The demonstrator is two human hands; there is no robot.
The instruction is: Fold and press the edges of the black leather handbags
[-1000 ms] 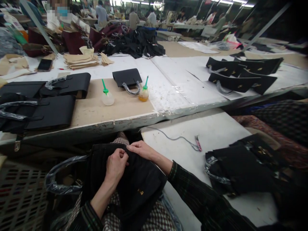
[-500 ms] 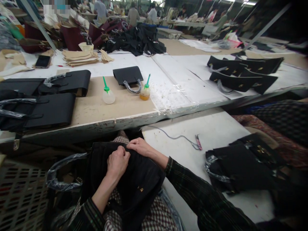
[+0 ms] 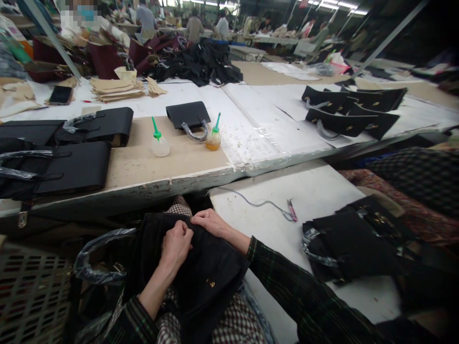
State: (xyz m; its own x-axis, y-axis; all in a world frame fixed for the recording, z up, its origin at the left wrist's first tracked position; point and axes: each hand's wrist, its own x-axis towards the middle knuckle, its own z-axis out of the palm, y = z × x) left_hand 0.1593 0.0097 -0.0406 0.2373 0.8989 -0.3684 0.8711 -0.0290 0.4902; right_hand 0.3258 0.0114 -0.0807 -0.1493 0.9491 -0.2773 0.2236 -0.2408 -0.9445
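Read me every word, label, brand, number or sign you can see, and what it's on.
No text is readable.
Bottle at far left: too blurred.
Red patch at the back: too small.
Black bag on the lap: gold fittings, no legible lettering.
Phone: dark screen, no legible text.

Watched from my distant post: a black, soft-looking bag [image 3: 204,263] slants beneath the fingers [image 3: 201,218], its upper edge at their tips, small gold-coloured metal fittings [image 3: 211,284] below them, rightward.
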